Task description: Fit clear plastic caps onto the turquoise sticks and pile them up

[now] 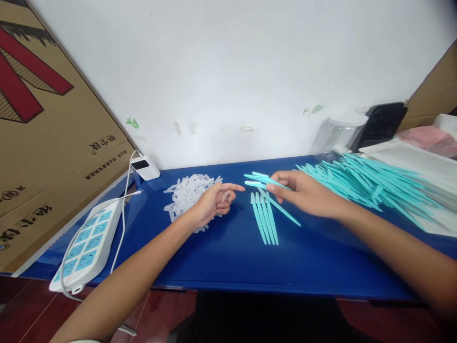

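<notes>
My right hand (303, 193) is closed, pinching several teal eyebrow razors (262, 178) between thumb and fingers, their ends pointing left. Below it, several more teal razors (264, 219) lie side by side on the blue table (214, 257), with one slanting razor (285, 211) to their right. My left hand (216, 202) stretches its index finger towards the held razors without touching them. Its other fingers are curled, and a small translucent plastic cap (225, 196) shows between them. Just left of and partly behind that hand lies a pile of translucent caps (189, 193).
A large heap of teal razors (364, 181) spreads at the right, partly on white packaging (428, 164). A clear jar (341, 133) and a black object (382, 125) stand behind it. To the left are a power strip (89, 243), a white device (145, 166) and a cardboard box (53, 143).
</notes>
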### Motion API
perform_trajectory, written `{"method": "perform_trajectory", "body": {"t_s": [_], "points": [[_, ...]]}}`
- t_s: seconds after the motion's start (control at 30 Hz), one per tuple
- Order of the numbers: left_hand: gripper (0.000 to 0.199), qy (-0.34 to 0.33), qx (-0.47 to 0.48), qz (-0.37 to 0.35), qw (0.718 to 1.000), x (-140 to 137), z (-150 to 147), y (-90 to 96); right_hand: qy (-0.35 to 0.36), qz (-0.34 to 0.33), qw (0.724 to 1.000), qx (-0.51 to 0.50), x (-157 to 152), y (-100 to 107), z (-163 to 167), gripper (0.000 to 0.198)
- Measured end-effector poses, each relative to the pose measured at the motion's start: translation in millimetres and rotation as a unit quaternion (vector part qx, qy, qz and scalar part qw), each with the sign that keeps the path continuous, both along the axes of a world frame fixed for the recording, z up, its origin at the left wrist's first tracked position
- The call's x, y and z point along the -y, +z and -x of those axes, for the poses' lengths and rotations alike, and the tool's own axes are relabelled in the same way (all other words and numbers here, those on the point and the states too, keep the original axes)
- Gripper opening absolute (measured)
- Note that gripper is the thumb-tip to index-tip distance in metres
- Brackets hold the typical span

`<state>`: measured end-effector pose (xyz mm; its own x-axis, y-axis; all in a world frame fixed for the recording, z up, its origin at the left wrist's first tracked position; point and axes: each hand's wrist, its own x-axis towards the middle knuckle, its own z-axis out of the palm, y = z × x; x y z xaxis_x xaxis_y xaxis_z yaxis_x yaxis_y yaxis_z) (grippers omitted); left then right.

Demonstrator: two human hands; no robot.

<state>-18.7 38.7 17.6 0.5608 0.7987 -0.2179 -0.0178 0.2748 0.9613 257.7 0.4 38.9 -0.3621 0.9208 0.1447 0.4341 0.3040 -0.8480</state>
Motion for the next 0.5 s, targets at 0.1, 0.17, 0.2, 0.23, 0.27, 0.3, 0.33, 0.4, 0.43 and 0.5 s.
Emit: {"method": "perform_trajectory", "body": {"t_s": [0.1,0.17,0.2,0.23,0.27,0.3,0.33,0.4,0.43,0.5], "points": [[0.044,-0.004,-0.005,-0.022,1.000,0.6,1.3,0.8,-0.012,-0.006,1.000,0.003,-1.2,-0.6,0.8,0.052],[0.059,-0.014,-0.023,-0.048,0.998,0.9,2.2,0.1,-0.022,-0.010,1.000,0.008,-2.0,-0.8,0.6,0.052],[0.066,-0.028,-0.032,-0.065,0.997,1.2,2.5,-0.4,-0.027,-0.011,1.000,0.010,-2.1,-0.6,0.3,0.052],[0.069,-0.045,-0.041,-0.083,0.995,1.6,2.7,-0.9,-0.031,-0.011,0.999,0.011,-2.1,-0.3,-0.1,0.052],[0.067,-0.061,-0.049,-0.103,0.992,2.2,2.8,-1.3,-0.033,-0.010,0.999,0.010,-1.8,0.0,-0.5,0.052],[0.062,-0.074,-0.057,-0.121,0.988,2.8,2.6,-1.8,-0.031,-0.007,0.999,0.010,-1.4,0.4,-0.9,0.051],[0.054,-0.082,-0.065,-0.135,0.985,3.4,2.2,-2.3,-0.028,-0.005,1.000,0.009,-1.0,0.7,-1.4,0.050],[0.041,-0.081,-0.091,-0.158,0.980,4.1,0.9,-3.3,-0.020,-0.002,1.000,0.009,-0.7,0.8,-2.2,0.049],[0.039,-0.075,-0.107,-0.170,0.977,4.1,0.1,-3.8,-0.017,-0.001,1.000,0.010,-0.8,0.5,-2.7,0.048],[0.040,-0.057,-0.141,-0.199,0.968,3.2,-1.1,-4.4,-0.010,-0.001,1.000,0.010,-1.6,-0.4,-3.4,0.048]]}}
